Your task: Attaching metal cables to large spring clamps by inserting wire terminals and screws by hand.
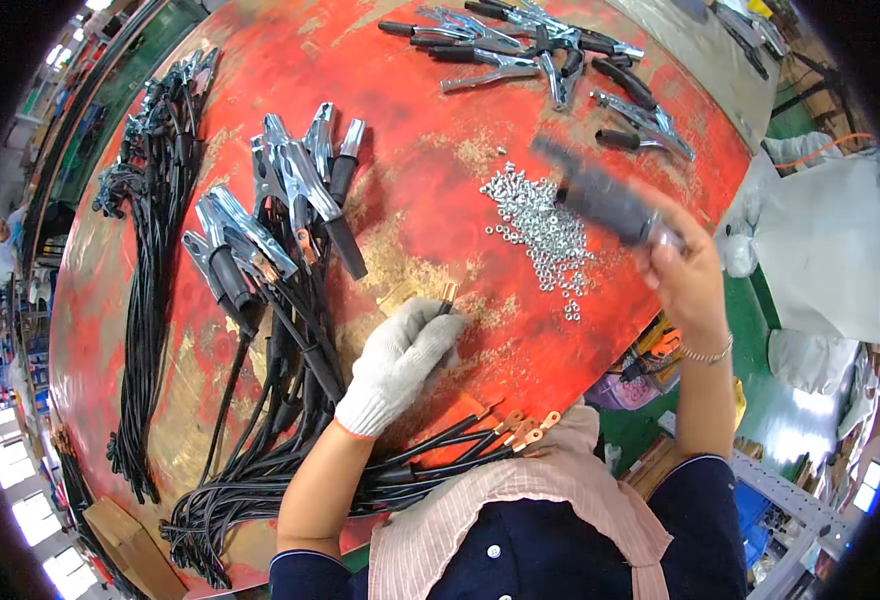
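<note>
Pinching left hand, head view: white-gloved, its thumb and fingers were together on a black cable end, whose copper tip stuck out past the glove.
Cable end: it was near the middle of the worn red table, to the left of the lower part of the nut pile.
Right hand: bare, with a thin bracelet at the wrist, it was clamped around one end of a dark, elongated object — too blurred to tell its kind.
Nuts: a loose pile of small silver nuts lay spread out, partly hidden behind the dark object.
Clamps: silver clamps with black grips were heaped at the far side.
Cables: left of the glove lay black cables with silver clamps on their ends; farther left was another long black bundle.
Lugs: copper lugs on black cables lay at the near edge — just beside the pink apron.
</note>
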Demonstrator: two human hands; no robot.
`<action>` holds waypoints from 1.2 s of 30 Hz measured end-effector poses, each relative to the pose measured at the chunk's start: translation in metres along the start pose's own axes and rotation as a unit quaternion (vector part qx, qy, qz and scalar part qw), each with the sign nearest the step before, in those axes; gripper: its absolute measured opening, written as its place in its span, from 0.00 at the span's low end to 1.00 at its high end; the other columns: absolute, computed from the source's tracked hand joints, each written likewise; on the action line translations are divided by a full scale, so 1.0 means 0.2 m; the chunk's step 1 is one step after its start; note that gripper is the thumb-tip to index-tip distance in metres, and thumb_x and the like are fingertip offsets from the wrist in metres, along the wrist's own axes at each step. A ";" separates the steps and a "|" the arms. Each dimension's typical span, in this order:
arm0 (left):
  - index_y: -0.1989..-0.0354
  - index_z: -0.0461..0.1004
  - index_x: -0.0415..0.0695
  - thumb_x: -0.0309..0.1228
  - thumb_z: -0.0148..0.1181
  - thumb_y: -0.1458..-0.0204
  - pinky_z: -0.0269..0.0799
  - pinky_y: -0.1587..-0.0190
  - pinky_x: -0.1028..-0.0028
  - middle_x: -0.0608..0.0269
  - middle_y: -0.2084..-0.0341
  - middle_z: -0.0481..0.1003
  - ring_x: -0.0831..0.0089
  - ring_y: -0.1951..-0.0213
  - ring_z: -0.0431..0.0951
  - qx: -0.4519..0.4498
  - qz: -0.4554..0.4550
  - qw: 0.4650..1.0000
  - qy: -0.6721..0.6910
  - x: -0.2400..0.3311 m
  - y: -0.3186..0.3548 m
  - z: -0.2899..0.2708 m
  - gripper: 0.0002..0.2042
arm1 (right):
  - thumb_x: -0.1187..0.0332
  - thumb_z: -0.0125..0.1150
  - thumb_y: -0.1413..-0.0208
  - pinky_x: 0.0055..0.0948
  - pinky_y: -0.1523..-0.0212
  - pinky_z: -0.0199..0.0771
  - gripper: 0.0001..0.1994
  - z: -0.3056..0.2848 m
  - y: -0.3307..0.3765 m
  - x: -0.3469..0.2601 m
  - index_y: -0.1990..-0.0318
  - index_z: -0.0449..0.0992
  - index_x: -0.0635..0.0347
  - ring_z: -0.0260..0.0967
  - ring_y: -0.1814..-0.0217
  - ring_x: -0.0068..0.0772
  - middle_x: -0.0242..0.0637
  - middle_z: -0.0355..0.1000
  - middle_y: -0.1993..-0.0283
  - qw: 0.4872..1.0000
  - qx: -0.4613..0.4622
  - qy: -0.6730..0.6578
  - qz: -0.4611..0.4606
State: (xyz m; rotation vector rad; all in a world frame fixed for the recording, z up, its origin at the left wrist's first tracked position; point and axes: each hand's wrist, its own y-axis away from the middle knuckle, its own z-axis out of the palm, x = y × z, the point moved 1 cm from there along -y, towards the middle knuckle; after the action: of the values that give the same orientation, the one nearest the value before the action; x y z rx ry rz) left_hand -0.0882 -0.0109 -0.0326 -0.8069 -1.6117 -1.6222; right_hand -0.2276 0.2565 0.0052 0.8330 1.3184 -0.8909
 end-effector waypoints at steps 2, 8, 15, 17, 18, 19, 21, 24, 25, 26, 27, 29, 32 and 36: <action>0.58 0.74 0.39 0.39 0.53 0.41 0.56 0.81 0.82 0.72 0.82 0.70 0.85 0.83 0.64 0.003 0.010 0.999 0.038 -0.03 0.01 0.01 0.15 | 0.59 0.73 0.54 0.15 0.67 0.68 0.31 0.02 0.10 0.11 0.48 0.69 0.71 0.68 0.66 0.15 0.32 0.73 0.62 0.996 0.026 -0.080 0.006; 0.64 0.78 0.39 0.38 0.54 0.42 0.60 0.78 0.82 0.69 0.82 0.72 0.84 0.80 0.67 -0.012 0.049 0.998 -0.026 0.00 0.09 0.05 0.13 | 0.54 0.58 0.43 0.52 0.44 0.70 0.28 0.10 0.25 0.28 0.46 0.61 0.68 0.69 0.45 0.49 0.50 0.69 0.50 0.968 0.070 -0.241 -0.007; 0.68 0.79 0.43 0.40 0.60 0.47 0.70 0.71 0.71 0.57 0.81 0.75 0.70 0.76 0.76 -0.013 0.135 0.967 -0.217 0.04 0.13 0.10 0.12 | 0.54 0.50 0.38 0.61 0.43 0.67 0.26 0.30 0.27 0.17 0.45 0.54 0.67 0.64 0.43 0.68 0.54 0.64 0.49 0.991 -0.028 -0.134 0.006; 0.66 0.80 0.44 0.45 0.59 0.48 0.73 0.71 0.69 0.55 0.80 0.77 0.63 0.75 0.80 -0.017 0.122 0.958 -0.260 0.06 0.13 0.10 0.15 | 0.53 0.51 0.38 0.61 0.44 0.67 0.27 0.31 0.28 0.17 0.45 0.54 0.67 0.64 0.43 0.68 0.53 0.64 0.49 0.992 -0.048 -0.121 0.005; 0.67 0.79 0.44 0.43 0.60 0.48 0.71 0.71 0.70 0.55 0.80 0.76 0.64 0.76 0.78 -0.009 0.123 0.956 -0.265 0.06 0.13 0.10 0.14 | 0.53 0.52 0.39 0.61 0.44 0.68 0.27 0.32 0.29 0.16 0.46 0.54 0.67 0.64 0.43 0.67 0.53 0.64 0.50 0.993 -0.049 -0.110 0.007; 0.69 0.79 0.43 0.42 0.61 0.49 0.70 0.72 0.71 0.54 0.80 0.75 0.65 0.77 0.77 -0.001 0.125 0.955 -0.269 0.05 0.13 0.10 0.13 | 0.52 0.53 0.39 0.62 0.45 0.68 0.28 0.32 0.30 0.15 0.46 0.54 0.67 0.64 0.42 0.67 0.53 0.64 0.50 0.994 -0.050 -0.100 0.008; 0.71 0.78 0.42 0.40 0.63 0.50 0.70 0.73 0.71 0.54 0.80 0.74 0.66 0.78 0.77 0.010 0.128 0.952 -0.278 0.05 0.13 0.10 0.12 | 0.52 0.53 0.39 0.63 0.45 0.68 0.27 0.33 0.30 0.15 0.47 0.55 0.67 0.65 0.43 0.66 0.53 0.64 0.51 0.994 -0.054 -0.091 0.000; 0.71 0.78 0.43 0.40 0.64 0.51 0.70 0.73 0.71 0.54 0.80 0.75 0.66 0.77 0.78 0.017 0.134 0.950 -0.283 0.05 0.14 0.10 0.12 | 0.52 0.53 0.39 0.63 0.45 0.68 0.27 0.35 0.30 0.14 0.47 0.55 0.67 0.66 0.44 0.64 0.53 0.64 0.51 0.993 -0.057 -0.106 -0.006; 0.71 0.79 0.43 0.39 0.64 0.51 0.70 0.73 0.71 0.54 0.80 0.75 0.66 0.77 0.78 0.017 0.135 0.950 -0.280 0.05 0.14 0.10 0.11 | 0.52 0.53 0.39 0.63 0.45 0.68 0.27 0.35 0.31 0.14 0.47 0.55 0.67 0.66 0.44 0.64 0.52 0.64 0.52 0.993 -0.053 -0.108 -0.004; 0.71 0.79 0.43 0.39 0.65 0.52 0.71 0.73 0.70 0.55 0.80 0.76 0.66 0.77 0.78 0.017 0.136 0.951 -0.277 0.05 0.14 0.10 0.11 | 0.52 0.53 0.39 0.63 0.46 0.68 0.27 0.36 0.31 0.14 0.47 0.55 0.67 0.66 0.44 0.63 0.52 0.65 0.52 0.993 -0.049 -0.110 -0.003; 0.71 0.79 0.43 0.39 0.65 0.52 0.71 0.73 0.70 0.55 0.80 0.76 0.66 0.77 0.78 0.015 0.137 0.950 -0.280 0.05 0.14 0.10 0.11 | 0.52 0.53 0.39 0.63 0.46 0.68 0.27 0.36 0.31 0.14 0.47 0.55 0.67 0.66 0.44 0.63 0.52 0.65 0.52 0.993 -0.049 -0.108 -0.005; 0.72 0.79 0.44 0.38 0.65 0.52 0.71 0.73 0.70 0.55 0.80 0.76 0.66 0.76 0.79 0.011 0.139 0.948 -0.285 0.05 0.14 0.10 0.10 | 0.52 0.53 0.39 0.63 0.46 0.68 0.27 0.36 0.31 0.14 0.47 0.55 0.67 0.67 0.45 0.62 0.52 0.65 0.52 0.993 -0.049 -0.106 -0.009; 0.72 0.80 0.45 0.46 0.61 0.50 0.71 0.75 0.70 0.60 0.84 0.76 0.65 0.79 0.79 0.016 0.167 0.945 -0.280 0.04 0.12 0.10 0.16 | 0.51 0.53 0.40 0.62 0.46 0.68 0.28 0.37 0.31 0.12 0.47 0.55 0.67 0.67 0.45 0.61 0.52 0.65 0.51 0.992 -0.046 -0.117 0.002; 0.72 0.80 0.46 0.46 0.61 0.50 0.71 0.75 0.70 0.60 0.84 0.76 0.66 0.79 0.79 0.014 0.171 0.944 -0.280 0.05 0.13 0.09 0.15 | 0.51 0.53 0.40 0.62 0.45 0.68 0.28 0.37 0.31 0.12 0.46 0.55 0.67 0.67 0.44 0.61 0.53 0.65 0.51 0.991 -0.048 -0.123 -0.003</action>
State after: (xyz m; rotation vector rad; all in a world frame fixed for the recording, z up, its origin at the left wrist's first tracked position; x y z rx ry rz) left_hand -0.0730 0.0077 -0.0096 -1.5410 -1.7305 -1.1740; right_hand -0.1383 0.2152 -0.0125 0.6222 1.1393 -0.8974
